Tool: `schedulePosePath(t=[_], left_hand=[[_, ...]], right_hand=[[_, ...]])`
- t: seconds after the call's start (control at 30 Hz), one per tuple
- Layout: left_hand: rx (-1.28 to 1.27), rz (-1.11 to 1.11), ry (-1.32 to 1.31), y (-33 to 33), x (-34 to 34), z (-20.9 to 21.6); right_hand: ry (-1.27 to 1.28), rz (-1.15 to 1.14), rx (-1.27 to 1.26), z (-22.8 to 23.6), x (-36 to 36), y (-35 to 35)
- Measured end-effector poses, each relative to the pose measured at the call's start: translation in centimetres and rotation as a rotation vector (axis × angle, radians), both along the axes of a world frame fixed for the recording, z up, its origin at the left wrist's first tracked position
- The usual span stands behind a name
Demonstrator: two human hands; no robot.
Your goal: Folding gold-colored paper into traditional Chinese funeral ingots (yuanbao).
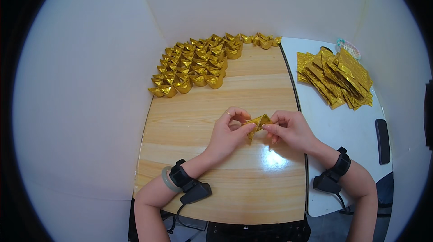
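Note:
Between both hands, above the middle of the wooden table, is a partly folded piece of gold foil paper (pixel 259 121) with triangular flaps and one point hanging down. My left hand (pixel 230 129) pinches its left side, thumb in front and fingers behind. On its right side my right hand (pixel 288 129) pinches the paper the same way, thumb tip near the centre fold. The fingers partly cover the paper, so its whole shape is hidden. Many finished gold paper ingots (pixel 194 64), boat-shaped, stand in close rows at the table's far left.
On the white table at the right lies a loose heap of flat gold paper pieces (pixel 336 77). Behind it is a pale coiled object (pixel 348 49). A dark phone-like slab (pixel 382 141) rests near the right edge. White walls enclose the wooden table (pixel 194 125). Black cabled devices are strapped on both wrists.

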State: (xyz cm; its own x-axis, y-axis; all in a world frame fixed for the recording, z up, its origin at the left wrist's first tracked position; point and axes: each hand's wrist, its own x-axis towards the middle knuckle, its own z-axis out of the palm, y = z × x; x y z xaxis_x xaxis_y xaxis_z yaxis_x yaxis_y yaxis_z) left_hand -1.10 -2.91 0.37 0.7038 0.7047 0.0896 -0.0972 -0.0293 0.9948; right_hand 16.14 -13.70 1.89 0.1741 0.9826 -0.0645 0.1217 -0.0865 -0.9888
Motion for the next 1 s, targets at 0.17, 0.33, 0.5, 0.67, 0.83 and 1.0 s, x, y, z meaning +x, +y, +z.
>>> schedulePosePath(t=[0.17, 0.33, 0.5, 0.67, 0.83, 1.0], left_hand=[[0.433, 0.042, 0.087, 0.6, -0.2, 0.2], [0.458, 0.029, 0.116, 0.6, -0.2, 0.4], [0.334, 0.022, 0.034, 0.9, 0.1, 0.0], [0.282, -0.029, 0.154, 1.5, 1.1, -0.6], [0.131, -0.085, 0.109, 1.8, 3.3, -0.9], [-0.01, -0.146, 0.092, 2.8, 5.1, -0.6]], right_hand=[[-0.02, 0.007, -0.01, -0.1, 0.2, 0.1], [-0.022, -0.035, 0.03, -0.1, 0.0, 0.0], [-0.07, -0.084, 0.061, 0.0, 0.1, 0.2], [-0.116, -0.099, 0.085, 0.1, 0.9, 0.2], [-0.125, -0.128, 0.112, -0.3, 2.6, 0.6], [-0.116, -0.185, 0.116, -0.5, 3.9, 1.1]])
